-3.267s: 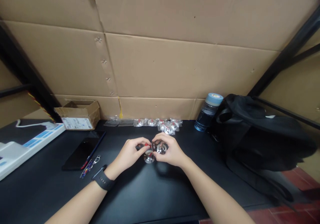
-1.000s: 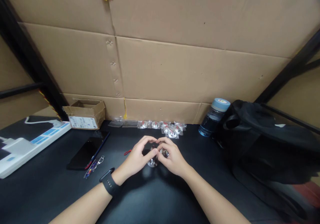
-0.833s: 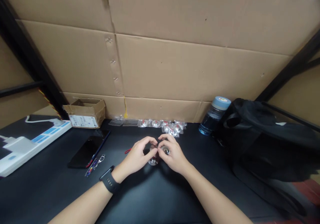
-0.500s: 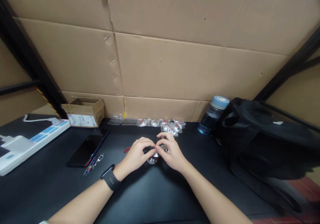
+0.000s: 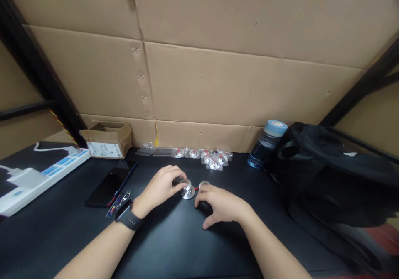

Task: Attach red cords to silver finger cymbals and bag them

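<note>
Thumb and forefinger of my left hand [image 5: 163,184] pinch a shiny silver metal disc [image 5: 188,192] with a raised middle, like a small cymbal. It is on or just above the black tabletop. Right beside it lies a second silver disc [image 5: 204,184], partly hidden behind my right hand [image 5: 221,204]. A short piece of red cord [image 5: 196,188] shows between the two discs. My right hand is open, thumb and fingers apart, palm down over the table. Whether its fingers touch the second disc I cannot tell.
Several similar discs in clear bags [image 5: 213,159] lie along the cardboard wall [image 5: 199,84]. A phone [image 5: 110,183], a keychain [image 5: 120,202], a power strip [image 5: 67,165] and a small carton [image 5: 107,140] are on the left. A water bottle [image 5: 266,144] and a black bag [image 5: 330,175] stand right.
My hands were together at the metal pieces; now they are apart. The right hand has opened and moved right and toward me. The left still holds a disc; both discs now show more plainly.
</note>
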Available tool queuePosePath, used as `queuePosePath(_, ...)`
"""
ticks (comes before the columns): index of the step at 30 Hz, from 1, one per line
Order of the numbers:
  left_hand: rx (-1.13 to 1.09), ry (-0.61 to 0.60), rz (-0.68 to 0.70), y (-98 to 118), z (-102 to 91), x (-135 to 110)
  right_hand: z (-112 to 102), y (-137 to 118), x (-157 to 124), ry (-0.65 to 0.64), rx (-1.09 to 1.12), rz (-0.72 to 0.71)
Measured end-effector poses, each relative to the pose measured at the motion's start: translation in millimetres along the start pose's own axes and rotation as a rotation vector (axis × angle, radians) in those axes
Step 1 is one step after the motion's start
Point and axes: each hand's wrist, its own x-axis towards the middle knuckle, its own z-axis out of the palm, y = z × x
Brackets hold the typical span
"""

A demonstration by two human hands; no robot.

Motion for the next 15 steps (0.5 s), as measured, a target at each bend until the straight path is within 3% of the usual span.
queuePosePath(2, -0.097, -0.154, 0.050, 3.6, -8.2, -5.3, 2.2, -1.8, 1.6, -0.017, 0.003, 0.010)
queuePosePath(4, -0.151, -0.444, 0.097, 7.0, -10.9, -12.9, 2.4, -4.5, 2.4, -0.034, 0.001, 0.004)
queuePosePath(5, -0.147, -0.523, 0.084, 8.5, -9.7, -16.8, 2.0, -5.8, 2.4, -0.039, -0.006, 0.002)
queuePosePath(12, -0.072, -0.605, -0.047, 21.6, 14.9, -28.2, 13.4, -10.1, 2.0, -0.033, -0.046, -0.060)
queuePosePath(15, -0.081, -0.581, -0.054, 25.0, 17.8, -26.7, 19.9, -14.4, 3.5, -0.028, -0.056, -0.031)
